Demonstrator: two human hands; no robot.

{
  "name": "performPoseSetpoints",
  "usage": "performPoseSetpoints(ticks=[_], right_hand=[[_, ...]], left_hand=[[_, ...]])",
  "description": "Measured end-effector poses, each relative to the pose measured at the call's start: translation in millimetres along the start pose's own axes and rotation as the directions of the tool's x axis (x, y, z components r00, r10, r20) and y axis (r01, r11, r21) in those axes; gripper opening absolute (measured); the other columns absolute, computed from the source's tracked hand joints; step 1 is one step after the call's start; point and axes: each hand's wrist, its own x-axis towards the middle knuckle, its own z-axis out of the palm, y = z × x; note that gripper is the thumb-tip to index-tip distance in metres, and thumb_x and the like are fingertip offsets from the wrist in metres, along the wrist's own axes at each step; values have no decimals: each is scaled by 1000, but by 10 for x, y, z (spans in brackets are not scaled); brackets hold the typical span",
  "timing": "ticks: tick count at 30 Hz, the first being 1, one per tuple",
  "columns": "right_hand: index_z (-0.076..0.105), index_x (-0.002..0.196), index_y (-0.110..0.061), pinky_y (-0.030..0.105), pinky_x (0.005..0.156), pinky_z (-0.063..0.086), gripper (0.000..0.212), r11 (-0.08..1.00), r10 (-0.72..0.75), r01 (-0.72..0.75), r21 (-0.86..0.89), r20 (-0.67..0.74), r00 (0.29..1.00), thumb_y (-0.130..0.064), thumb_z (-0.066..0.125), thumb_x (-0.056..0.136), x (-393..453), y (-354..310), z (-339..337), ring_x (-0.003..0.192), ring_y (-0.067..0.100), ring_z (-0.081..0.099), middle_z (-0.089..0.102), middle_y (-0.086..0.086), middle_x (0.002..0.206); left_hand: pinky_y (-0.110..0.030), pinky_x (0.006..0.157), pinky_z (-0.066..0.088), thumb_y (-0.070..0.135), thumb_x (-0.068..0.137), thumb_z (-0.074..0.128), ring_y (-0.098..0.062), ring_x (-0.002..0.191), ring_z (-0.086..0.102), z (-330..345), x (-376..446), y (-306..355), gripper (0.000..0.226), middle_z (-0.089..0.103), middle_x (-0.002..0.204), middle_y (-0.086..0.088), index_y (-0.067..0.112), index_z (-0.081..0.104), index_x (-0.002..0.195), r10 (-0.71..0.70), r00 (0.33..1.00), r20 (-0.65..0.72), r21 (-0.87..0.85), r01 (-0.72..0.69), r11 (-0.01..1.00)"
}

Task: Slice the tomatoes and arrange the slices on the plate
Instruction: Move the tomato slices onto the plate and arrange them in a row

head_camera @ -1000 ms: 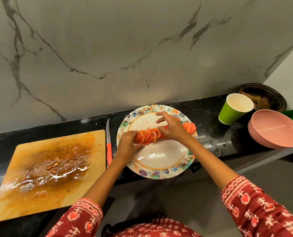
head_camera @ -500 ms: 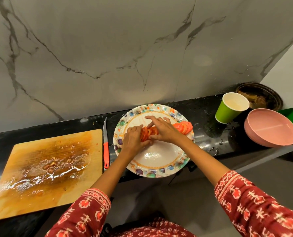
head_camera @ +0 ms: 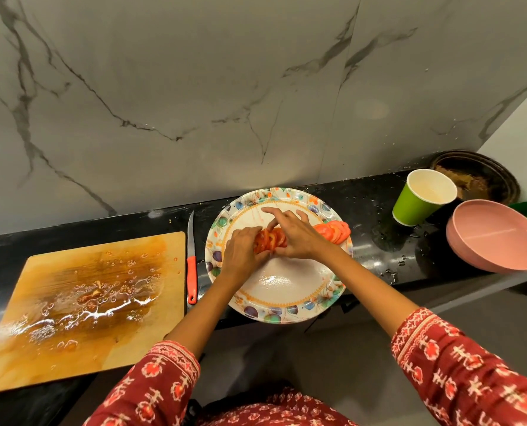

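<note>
Red tomato slices (head_camera: 270, 239) sit bunched on the plate (head_camera: 287, 305), pinched between the left hand (head_camera: 243, 250) and right hand (head_camera: 299, 238). Squeezing harder could crush them or topple the fanned row beyond the right hand.

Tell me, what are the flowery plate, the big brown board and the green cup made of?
The plate looks like glossy coated paper or thin plastic: it has a printed pattern and a shiny glare spot. I can't tell which. The cutting board looks like wood: tan with grain lines, and wet with juice. The green cup looks like paper: matte green outside, plain white inside, with a thin rolled rim.
</note>
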Motion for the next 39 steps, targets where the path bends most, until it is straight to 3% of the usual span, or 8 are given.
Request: performPoseSetpoints(ticks=[10,19,27,33,39], right_hand=[[21,143,-22,46,110,20,83,989,58,-57,138,-8,998,-22,71,77,48,30,-12,121,20,41,55,2,116],[11,146,-23,53,114,12,91,993,98,-105,60,112,989,-29,72,79,-3,97,-150,131,23,34,50,5,132],[13,146,-23,51,115,7,88,996,74,-77,52,58,996,-26,71,80,-62,124,-104,130,22,39,54,1,129],[15,146,-21,49,114,5,89,996,79,-78,39,-4,997,-24,72,78,-112,148,-103,124,21,44,57,3,122],[16,146,-20,51,115,4,89,994,82,-79,70,-46,996,-25,73,78,-128,173,-86,122,20,47,59,1,118]], left_hand=[[-31,94,37,37,80,69,-23,118,44,-32,8,9,65,51,131,-10,10,43,134,-17,1000,-24,-37,16,999],[-33,96,38,39,76,71,-22,119,43,-26,83,3,69,51,131,-8,15,43,134,-6,999,37,-1,7,1000],[-34,96,37,38,78,70,-22,118,43,-9,113,-3,65,52,130,-8,15,44,134,23,998,54,-8,-22,1000],[-43,102,36,38,73,74,-24,124,40,9,147,9,78,48,135,-7,19,36,138,35,995,92,-38,-31,999],[-40,100,36,38,74,74,-24,122,41,23,166,-16,74,51,133,-6,21,39,137,44,996,75,-49,-40,998]])
